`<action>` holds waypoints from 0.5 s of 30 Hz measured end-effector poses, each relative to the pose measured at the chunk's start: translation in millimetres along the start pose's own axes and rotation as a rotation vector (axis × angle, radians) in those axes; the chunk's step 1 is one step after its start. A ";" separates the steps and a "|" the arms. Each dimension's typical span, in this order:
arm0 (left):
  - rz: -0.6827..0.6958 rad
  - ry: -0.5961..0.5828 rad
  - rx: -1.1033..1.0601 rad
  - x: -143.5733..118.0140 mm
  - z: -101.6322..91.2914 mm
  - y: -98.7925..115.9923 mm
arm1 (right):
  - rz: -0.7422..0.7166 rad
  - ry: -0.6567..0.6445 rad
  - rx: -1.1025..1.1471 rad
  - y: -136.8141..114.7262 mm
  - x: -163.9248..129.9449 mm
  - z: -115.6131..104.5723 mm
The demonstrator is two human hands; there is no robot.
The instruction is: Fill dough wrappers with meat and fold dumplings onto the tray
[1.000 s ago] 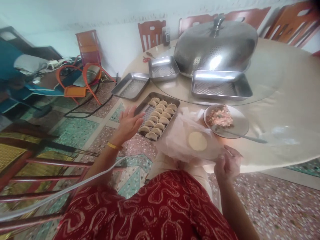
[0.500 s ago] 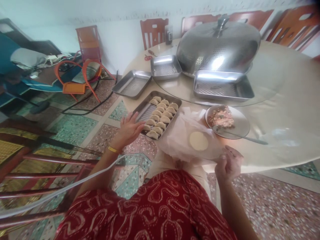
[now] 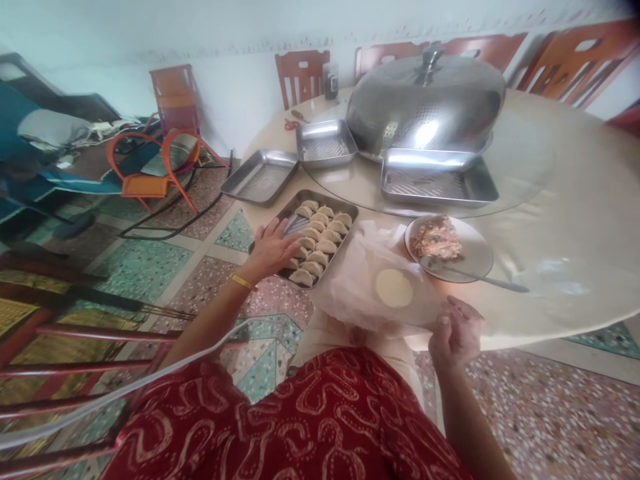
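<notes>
My left hand (image 3: 274,248) is open, fingers stretched out, over the left side of a metal tray (image 3: 345,204). It hides part of that tray. Several folded dumplings (image 3: 326,247) lie in rows in the tray, close to my fingertips. My right hand (image 3: 456,333) is closed at the right end of a crumpled translucent plastic bag (image 3: 345,287) by the table's near edge. A round, flat dough wrapper (image 3: 395,288) lies on the bag's greyish right part. Beyond my right hand stands a plate (image 3: 477,250) of pinkish minced filling (image 3: 436,239), with a spoon (image 3: 483,277) resting across it.
A large domed metal lid (image 3: 425,107) stands at the back of the round table (image 3: 565,267). Around it are a deep metal tray (image 3: 440,180), a smaller tray (image 3: 326,147) and a shallow tray (image 3: 263,177). A white cable (image 3: 200,347) crosses my left forearm.
My left hand has moved right and further over the tray, nearer the dumplings. My right hand stays at the bag's end. The whole view has shifted slightly.
</notes>
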State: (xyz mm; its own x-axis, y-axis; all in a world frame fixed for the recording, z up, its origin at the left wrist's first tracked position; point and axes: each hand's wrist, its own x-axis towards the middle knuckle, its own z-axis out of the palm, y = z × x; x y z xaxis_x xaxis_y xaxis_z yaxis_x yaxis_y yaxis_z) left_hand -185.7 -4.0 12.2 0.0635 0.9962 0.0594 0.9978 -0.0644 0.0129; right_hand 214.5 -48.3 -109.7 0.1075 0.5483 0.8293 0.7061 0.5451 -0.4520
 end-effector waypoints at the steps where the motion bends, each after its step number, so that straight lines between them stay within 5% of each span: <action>1: 0.002 -0.009 0.004 2.7 0.6 0.2 | 0.003 -0.003 -0.004 -0.7 0.6 -0.1; 15: 0.027 -0.060 0.003 53.3 -8.3 9.2 | 0.004 -0.017 -0.009 -0.7 -1.6 0.4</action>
State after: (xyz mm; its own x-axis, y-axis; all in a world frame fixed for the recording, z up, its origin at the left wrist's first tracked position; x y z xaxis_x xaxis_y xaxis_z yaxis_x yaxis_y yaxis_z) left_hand -173.3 48.1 23.8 0.0907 0.9959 -0.0004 0.9958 -0.0907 0.0092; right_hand 213.5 -49.3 -110.9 0.0986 0.5615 0.8216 0.7122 0.5368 -0.4524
